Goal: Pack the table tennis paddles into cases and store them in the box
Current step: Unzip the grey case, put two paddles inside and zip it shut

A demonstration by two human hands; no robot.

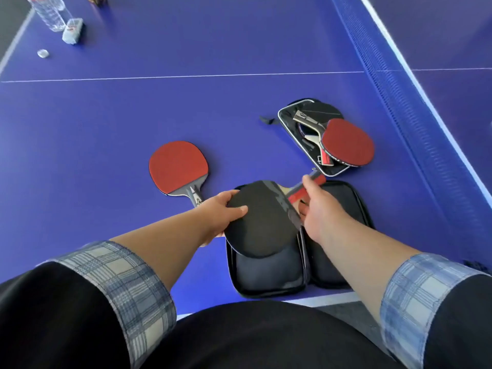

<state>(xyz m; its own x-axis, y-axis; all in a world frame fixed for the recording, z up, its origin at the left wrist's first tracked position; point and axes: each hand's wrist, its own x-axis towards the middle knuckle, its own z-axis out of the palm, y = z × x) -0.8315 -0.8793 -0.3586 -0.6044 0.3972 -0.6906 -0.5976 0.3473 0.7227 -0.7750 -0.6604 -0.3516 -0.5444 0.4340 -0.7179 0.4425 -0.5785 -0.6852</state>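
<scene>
Both hands closed on one black-faced paddle (262, 222) over the open case (269, 272): left hand (223, 209) at blade, right hand (316, 206) at handle.

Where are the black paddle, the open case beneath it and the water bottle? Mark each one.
black paddle (262, 225): head view, middle of the black rubber face.
open case (269, 275): head view, bare lining of the left half.
water bottle (52, 14): head view, clear ribbed wall.

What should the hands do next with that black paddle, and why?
Probably lower the black paddle flat into the open case beneath it. The left hand holds its blade and the right hand its handle, so it hangs tilted over the case.
</scene>
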